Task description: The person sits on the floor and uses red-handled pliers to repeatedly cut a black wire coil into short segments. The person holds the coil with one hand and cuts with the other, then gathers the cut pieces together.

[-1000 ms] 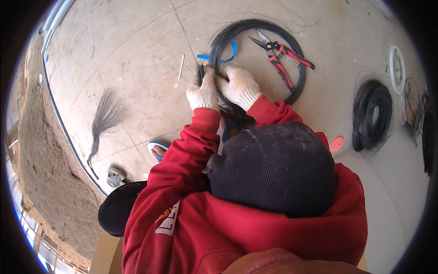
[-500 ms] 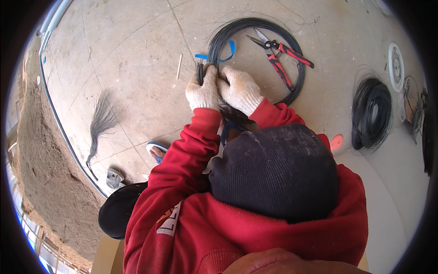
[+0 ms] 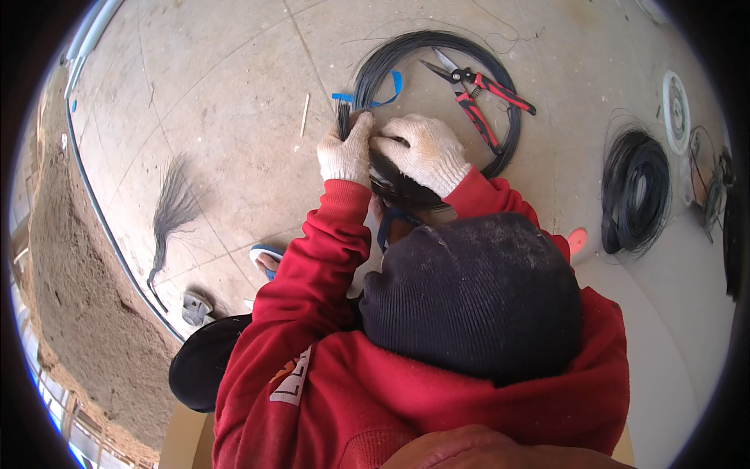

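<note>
Both gloved hands clamp the big wire coil (image 3: 437,94) at its near rim, left hand (image 3: 346,152) beside right hand (image 3: 422,152), the loop lying away from them on the floor.

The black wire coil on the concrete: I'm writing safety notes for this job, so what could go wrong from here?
1. Both white-gloved hands, left hand and right hand, grip the large black wire coil near cut ends; loose ends could spring or poke through the knit gloves.
2. The red-handled pliers lie open inside the coil and could snag if it shifts.
3. The loose bundle of cut black wires on the concrete floor could trip someone.
</note>
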The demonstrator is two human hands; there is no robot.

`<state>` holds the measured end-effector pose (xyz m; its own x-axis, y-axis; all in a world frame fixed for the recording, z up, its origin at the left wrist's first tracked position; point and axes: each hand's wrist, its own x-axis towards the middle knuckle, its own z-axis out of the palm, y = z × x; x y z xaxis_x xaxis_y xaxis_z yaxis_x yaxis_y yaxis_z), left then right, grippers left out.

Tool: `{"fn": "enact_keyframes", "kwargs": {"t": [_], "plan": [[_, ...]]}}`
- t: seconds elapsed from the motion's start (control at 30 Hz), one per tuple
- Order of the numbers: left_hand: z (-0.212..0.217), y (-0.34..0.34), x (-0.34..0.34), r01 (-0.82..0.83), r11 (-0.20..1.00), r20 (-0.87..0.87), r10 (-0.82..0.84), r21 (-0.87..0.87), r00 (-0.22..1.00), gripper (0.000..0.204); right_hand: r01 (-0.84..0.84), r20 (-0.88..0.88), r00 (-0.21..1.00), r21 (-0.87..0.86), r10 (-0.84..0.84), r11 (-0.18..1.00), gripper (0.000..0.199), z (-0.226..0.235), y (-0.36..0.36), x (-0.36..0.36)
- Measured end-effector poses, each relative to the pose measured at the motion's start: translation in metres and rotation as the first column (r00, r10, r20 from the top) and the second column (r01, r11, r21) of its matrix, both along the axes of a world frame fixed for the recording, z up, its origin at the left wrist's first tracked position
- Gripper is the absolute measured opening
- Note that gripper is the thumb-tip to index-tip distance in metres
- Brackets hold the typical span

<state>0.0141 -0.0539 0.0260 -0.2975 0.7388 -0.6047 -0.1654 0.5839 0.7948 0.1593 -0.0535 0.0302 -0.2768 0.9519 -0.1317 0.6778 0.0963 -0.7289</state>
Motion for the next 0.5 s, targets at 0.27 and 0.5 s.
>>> {"fn": "enact_keyframes", "kwargs": {"t": [0.27, 0.5], "plan": [[-0.002, 0.008, -0.004, -0.018, 0.997, 0.075, 0.024, -0.076, 0.997, 0.022, 0.134, 0.837, 0.545, -0.02, -0.057, 0.991, 0.05, 0.015, 0.028, 0.11], [-0.007, 0.01, -0.008, -0.03, 0.998, 0.165, 0.039, -0.057, 0.986, 0.019, 0.045, 0.772, 0.614, -0.242, 0.164, 0.969, 0.031, 0.022, 0.058, 0.122]]}}
